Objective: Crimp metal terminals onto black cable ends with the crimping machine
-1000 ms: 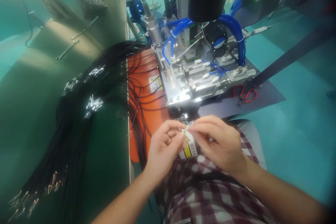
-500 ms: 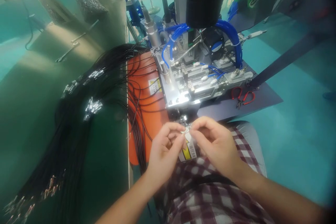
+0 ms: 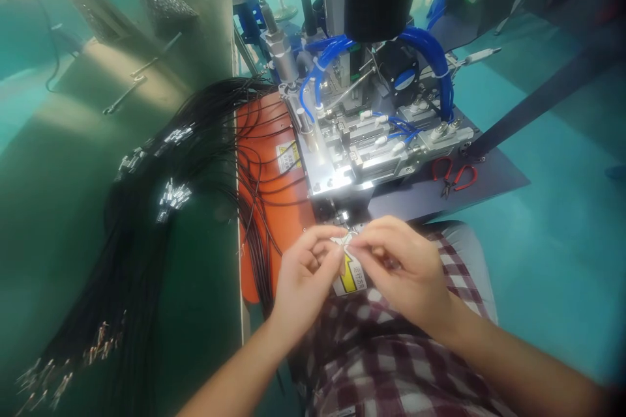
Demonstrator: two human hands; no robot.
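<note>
Grasping a thin pale strand (image 3: 349, 240), too small to identify, in fingertip pinches of the left hand (image 3: 306, 267) and right hand (image 3: 411, 267), over an arrow label (image 3: 360, 277) and before the machine (image 3: 381, 172). Best managed, presumably, with light pinches kept close, wrists steady, strand in clear sight. Readable beside the yellow arrow (image 3: 347, 280) as 运行方向 ("running direction"); too small to read on the warning label (image 3: 290, 159) of the orange panel (image 3: 293, 215), yellow triangle (image 3: 282, 150) apart.
</note>
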